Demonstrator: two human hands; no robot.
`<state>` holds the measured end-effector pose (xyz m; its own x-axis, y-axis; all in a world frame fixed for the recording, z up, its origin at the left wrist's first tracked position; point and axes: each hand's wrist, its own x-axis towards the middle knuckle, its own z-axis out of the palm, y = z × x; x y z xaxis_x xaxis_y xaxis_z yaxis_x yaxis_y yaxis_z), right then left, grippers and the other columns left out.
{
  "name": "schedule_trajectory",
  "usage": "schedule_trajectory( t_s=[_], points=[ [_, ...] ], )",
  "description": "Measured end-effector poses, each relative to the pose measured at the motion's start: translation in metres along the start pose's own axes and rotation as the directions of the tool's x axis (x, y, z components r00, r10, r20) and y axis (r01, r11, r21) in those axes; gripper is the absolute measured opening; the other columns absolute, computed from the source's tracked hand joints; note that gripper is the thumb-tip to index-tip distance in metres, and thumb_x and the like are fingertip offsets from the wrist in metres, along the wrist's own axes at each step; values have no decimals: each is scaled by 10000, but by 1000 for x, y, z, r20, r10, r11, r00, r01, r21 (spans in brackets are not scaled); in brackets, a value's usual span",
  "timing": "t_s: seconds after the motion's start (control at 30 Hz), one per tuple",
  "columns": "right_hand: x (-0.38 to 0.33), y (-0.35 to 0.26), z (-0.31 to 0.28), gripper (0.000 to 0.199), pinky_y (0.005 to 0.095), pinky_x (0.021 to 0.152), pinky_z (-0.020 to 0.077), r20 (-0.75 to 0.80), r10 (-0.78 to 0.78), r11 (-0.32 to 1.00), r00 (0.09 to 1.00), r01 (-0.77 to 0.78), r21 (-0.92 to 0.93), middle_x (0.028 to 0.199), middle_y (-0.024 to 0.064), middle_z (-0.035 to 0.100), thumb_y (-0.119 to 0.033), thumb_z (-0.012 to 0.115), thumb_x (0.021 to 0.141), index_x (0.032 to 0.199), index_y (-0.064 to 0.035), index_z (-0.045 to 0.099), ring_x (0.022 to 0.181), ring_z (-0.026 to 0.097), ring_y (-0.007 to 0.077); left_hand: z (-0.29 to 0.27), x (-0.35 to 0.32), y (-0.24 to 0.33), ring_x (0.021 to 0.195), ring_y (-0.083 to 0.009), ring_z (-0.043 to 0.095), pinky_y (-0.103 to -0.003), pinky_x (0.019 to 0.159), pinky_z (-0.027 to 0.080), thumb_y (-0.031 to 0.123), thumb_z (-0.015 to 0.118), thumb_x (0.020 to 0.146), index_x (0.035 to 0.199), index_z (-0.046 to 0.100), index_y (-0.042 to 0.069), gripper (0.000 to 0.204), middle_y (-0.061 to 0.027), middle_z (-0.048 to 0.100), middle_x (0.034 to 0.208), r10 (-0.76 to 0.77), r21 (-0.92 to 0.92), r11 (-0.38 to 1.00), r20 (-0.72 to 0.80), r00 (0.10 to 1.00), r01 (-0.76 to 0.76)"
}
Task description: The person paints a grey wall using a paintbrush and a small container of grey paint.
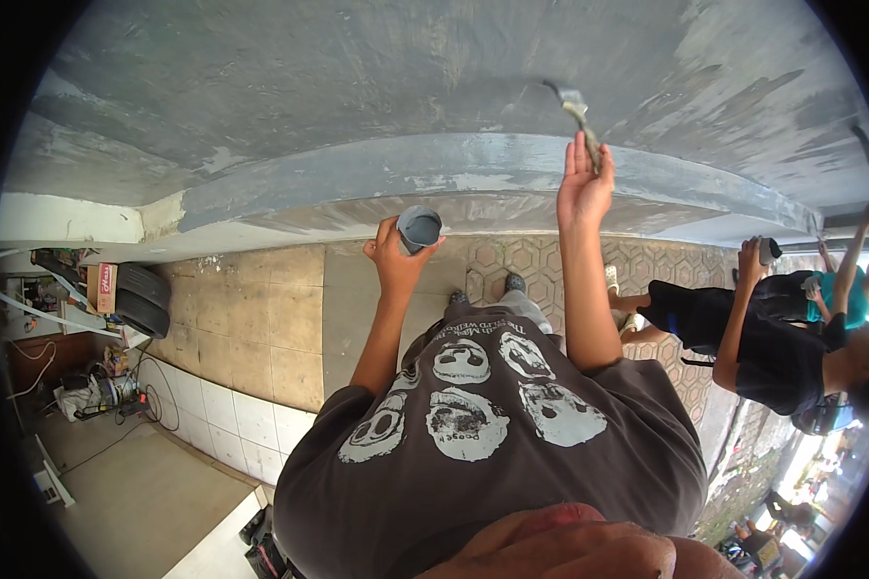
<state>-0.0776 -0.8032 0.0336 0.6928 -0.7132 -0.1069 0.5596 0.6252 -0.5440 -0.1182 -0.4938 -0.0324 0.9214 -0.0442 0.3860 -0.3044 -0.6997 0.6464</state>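
Note:
My left hand (396, 253) is wrapped round a small cup of grey paint (419, 229), held upright at chest height with its open top showing. Raised in front of me to the right, my right hand (586, 188) grips a paintbrush (581, 111) by its handle. The brush's dark bristles touch or nearly touch the grey wall (434, 82); the exact contact is blurred. Streaky grey paint covers the wall, with paler patches at the right. Below it runs a lighter grey ledge (406, 159).
To my right a person in black (690, 314) holds a dark cup, with another in teal beyond. Tyres (143, 299) and a cardboard box (102, 289) stand at the left, near cables and tools. Hexagonal paving (541, 261) meets tan floor tiles (261, 318).

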Motion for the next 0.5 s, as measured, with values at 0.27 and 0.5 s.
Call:
schedule_trajectory(
  t_s=[0.27, 0.5],
  points=[
    [-34, 15, 20, 485, 486, 1138, 503, 232, -76, 954, 970, 138, -265, 1515, 203, 454, -313, 447, 1125, 1478, 13, 377, 1383, 522, 418, 0, -5, -4, 1063, -203, 607, -407, 951, 282, 390, 958, 648, 1069, 727, 71, 576, -23, 650, 1156, -1, 3, 1000, 2, 1000, 1],
    [-37, 108, -137, 628, 419, 1131, 492, -130, 232, 891, 964, -264, -370, 1589, 228, 411, -386, 452, 1119, 1558, 48, 339, 1417, 502, 362, -7, -10, -1, 1070, -199, 613, -414, 950, 283, 381, 958, 651, 1068, 731, 74, 565, -26, 654, 1172, -24, -12, 1000, -9, 1000, 24]
  ],
)
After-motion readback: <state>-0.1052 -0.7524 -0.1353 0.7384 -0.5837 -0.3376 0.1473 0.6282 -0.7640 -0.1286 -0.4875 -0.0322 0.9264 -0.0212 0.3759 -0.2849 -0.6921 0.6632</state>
